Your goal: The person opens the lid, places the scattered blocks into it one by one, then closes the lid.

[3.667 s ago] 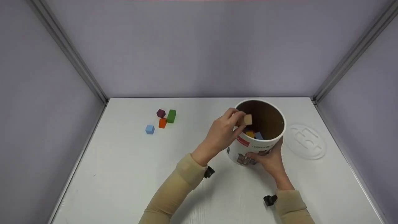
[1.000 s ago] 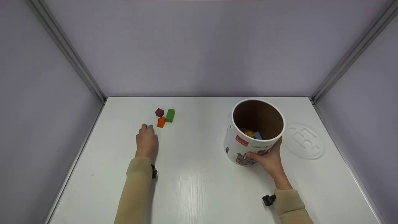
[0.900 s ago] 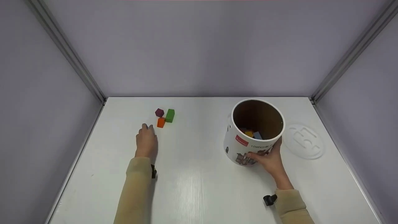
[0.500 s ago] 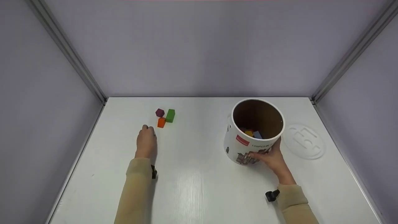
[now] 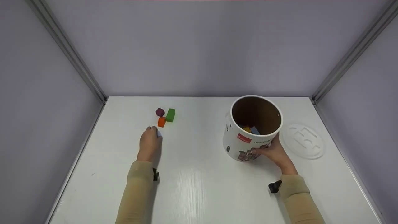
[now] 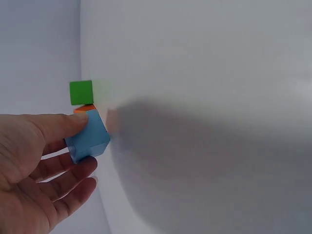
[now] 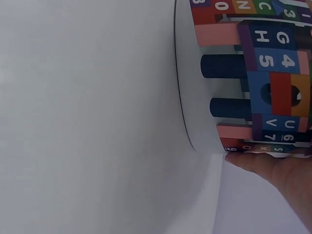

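In the head view my left hand (image 5: 148,143) is on the left of the table, just in front of an orange block (image 5: 161,122). Its thumb and fingers pinch a light blue cube (image 6: 88,137), plainest in the left wrist view. Beyond the orange block are a purple block (image 5: 160,112) and a green block (image 5: 170,115). My right hand (image 5: 275,153) grips the lower right side of a white toy-block bucket (image 5: 233,141), thumb across the printed front. Inside the uncovered bucket, yellow and blue blocks (image 5: 255,130) show at the bottom.
A clear round lid (image 5: 304,141) with raised shapes lies flat on the white table (image 5: 192,174), right of the bucket. Grey panels (image 5: 199,49) enclose the table at the back and both sides.
My left hand, first at the bucket's mouth with a plain wooden block, moved left to the blue cube, then shifted slightly right with it. The bucket has moved slightly away under my right hand.
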{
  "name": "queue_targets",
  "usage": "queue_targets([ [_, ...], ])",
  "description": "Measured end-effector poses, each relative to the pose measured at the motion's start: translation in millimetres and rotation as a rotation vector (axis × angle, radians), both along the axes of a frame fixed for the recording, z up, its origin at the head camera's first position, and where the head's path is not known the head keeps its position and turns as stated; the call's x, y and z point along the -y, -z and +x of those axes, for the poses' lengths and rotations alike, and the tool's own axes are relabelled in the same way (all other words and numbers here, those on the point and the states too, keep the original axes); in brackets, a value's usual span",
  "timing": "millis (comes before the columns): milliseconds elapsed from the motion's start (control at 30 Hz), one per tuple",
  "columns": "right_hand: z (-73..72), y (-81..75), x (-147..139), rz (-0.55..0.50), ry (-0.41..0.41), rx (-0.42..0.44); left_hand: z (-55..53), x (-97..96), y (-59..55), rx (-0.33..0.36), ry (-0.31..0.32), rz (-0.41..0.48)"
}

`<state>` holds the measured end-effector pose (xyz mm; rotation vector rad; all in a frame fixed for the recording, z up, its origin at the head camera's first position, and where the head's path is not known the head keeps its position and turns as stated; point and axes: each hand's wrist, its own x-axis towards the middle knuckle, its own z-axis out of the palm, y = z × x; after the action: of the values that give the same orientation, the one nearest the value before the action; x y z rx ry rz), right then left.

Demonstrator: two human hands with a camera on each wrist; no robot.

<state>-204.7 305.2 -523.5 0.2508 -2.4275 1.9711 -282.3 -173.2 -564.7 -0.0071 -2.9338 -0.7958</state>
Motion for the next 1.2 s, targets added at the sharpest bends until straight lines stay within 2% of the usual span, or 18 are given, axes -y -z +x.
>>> queue_targets([
  [267,-6.8,-1.2,1,0.013,-0.007,0.028,1.8,-19.8,-15.6,-0.034,0.030,0.102],
  [433,-8.9,-1.2,3,0.029,-0.011,0.033,5.4,-40.4,-33.7,-0.094,0.084,0.214],
  [533,-10.7,1.9,2,0.017,-0.015,0.029,10.8,-56.3,-49.5,-0.156,0.140,0.265],
  [733,-17.5,23.3,-8,-0.019,-0.015,0.005,22.2,-92.7,-84.0,-0.270,0.282,0.332],
  [833,-19.1,27.4,-10,-0.027,-0.016,0.003,26.1,-110.8,-101.3,-0.344,0.361,0.349],
  [1000,-17.0,22.6,-9,-0.013,-0.002,0.020,32.4,-140.0,-124.7,-0.448,0.497,0.366],
  [1200,-9.0,1.5,0,0.040,-0.002,0.037,37.4,-170.0,-142.8,-0.506,0.587,0.351],
])
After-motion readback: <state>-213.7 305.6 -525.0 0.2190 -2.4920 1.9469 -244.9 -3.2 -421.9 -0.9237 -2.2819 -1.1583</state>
